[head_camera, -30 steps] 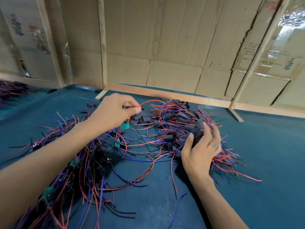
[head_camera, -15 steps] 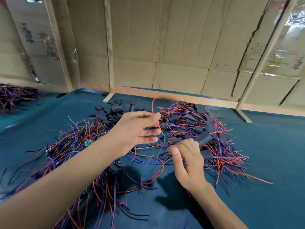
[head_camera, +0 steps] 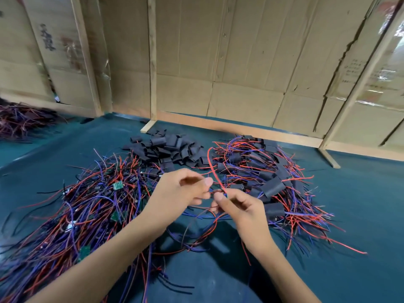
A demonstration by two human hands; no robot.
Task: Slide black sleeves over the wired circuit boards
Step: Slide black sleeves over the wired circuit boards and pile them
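both hands meeting mid-air over the worktop (head_camera: 360, 204): right hand (head_camera: 238, 209) pinching a red wire (head_camera: 213, 169) rising up and away from the fingers, left hand (head_camera: 181, 191) pinching at its base. board and any sleeve there hidden between fingertips. beyond, loose black sleeves (head_camera: 172, 147); sleeved pile (head_camera: 269, 182) right, bare pile (head_camera: 94, 204) left.

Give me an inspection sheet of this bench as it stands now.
Surface: teal mat.
Job's things: bare boards pile at left; loose black sleeves at back; sleeved boards pile at right.
Clutter: another wire heap far left.
Hands: left hand and right hand meet at centre, pinching one wired piece; red wire rises from it.
Cables: red, blue and black leads throughout.
Surroundings: cardboard wall, wooden battens.
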